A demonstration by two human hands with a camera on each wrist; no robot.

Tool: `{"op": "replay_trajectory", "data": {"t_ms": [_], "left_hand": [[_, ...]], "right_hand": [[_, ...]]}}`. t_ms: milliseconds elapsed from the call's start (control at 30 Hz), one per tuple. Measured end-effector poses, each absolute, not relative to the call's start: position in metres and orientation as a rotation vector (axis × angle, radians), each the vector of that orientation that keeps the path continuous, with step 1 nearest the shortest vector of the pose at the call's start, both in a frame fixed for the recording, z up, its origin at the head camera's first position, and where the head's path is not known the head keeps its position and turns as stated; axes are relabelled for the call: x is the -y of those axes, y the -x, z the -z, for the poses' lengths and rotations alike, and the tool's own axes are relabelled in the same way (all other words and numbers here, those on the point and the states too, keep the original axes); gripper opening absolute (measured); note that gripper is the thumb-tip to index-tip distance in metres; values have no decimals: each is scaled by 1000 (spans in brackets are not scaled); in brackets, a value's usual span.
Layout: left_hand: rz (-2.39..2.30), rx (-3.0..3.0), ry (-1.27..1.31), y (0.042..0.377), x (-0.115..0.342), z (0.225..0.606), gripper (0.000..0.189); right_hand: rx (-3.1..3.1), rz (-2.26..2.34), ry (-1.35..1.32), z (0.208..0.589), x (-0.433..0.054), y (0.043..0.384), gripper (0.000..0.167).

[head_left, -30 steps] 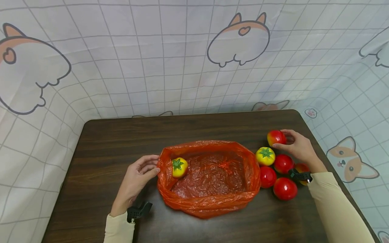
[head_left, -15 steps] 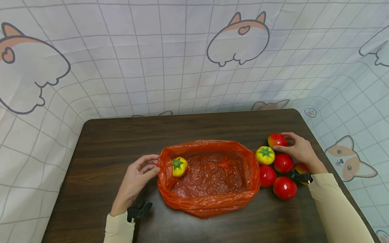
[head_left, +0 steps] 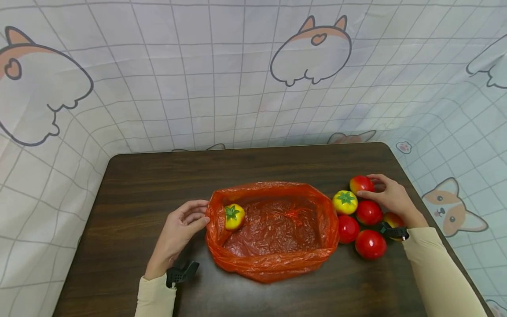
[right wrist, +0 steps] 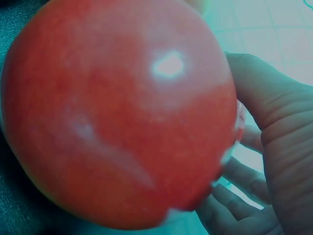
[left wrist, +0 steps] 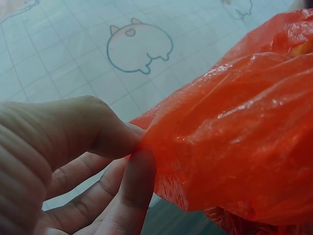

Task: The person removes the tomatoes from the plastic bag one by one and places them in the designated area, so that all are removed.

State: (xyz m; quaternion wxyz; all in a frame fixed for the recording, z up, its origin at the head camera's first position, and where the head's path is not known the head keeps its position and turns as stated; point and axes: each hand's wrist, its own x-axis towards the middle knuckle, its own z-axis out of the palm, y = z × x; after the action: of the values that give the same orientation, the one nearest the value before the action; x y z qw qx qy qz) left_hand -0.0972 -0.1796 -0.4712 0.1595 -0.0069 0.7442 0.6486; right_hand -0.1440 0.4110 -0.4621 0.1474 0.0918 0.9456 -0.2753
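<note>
An open red plastic bag stands on the dark table, with one yellow-topped tomato inside at its left end. My left hand pinches the bag's left rim between thumb and index finger, plain in the left wrist view, where the thin film is drawn toward the fingers. At the far right, my right hand grips a red-and-yellow tomato between thumb and fingers. A nearer red tomato fills much of the right wrist view and hides part of the grip.
Beside the bag's right end lie a yellow tomato with a green top and several red tomatoes. Another tomato is partly under the right wrist. A patterned curtain hangs behind the wooden table.
My right hand and the tomato in it have come slightly nearer the front of the table. The left hand and the bag have stayed in place.
</note>
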Motion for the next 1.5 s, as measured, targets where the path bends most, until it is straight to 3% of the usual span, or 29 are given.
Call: {"op": "replay_trajectory", "data": {"t_ms": [567, 1000, 1500], "left_hand": [[-1880, -2124, -3, 97, 180, 468, 48], [-1885, -2109, -18, 96, 179, 467, 48], [-1895, -2098, -37, 94, 178, 464, 48]], "right_hand": [[-2917, 830, -168, 444, -406, 140, 79], [-3118, 893, -7, 419, -359, 131, 57], [-3190, 1041, 349, 401, -300, 124, 50]]}}
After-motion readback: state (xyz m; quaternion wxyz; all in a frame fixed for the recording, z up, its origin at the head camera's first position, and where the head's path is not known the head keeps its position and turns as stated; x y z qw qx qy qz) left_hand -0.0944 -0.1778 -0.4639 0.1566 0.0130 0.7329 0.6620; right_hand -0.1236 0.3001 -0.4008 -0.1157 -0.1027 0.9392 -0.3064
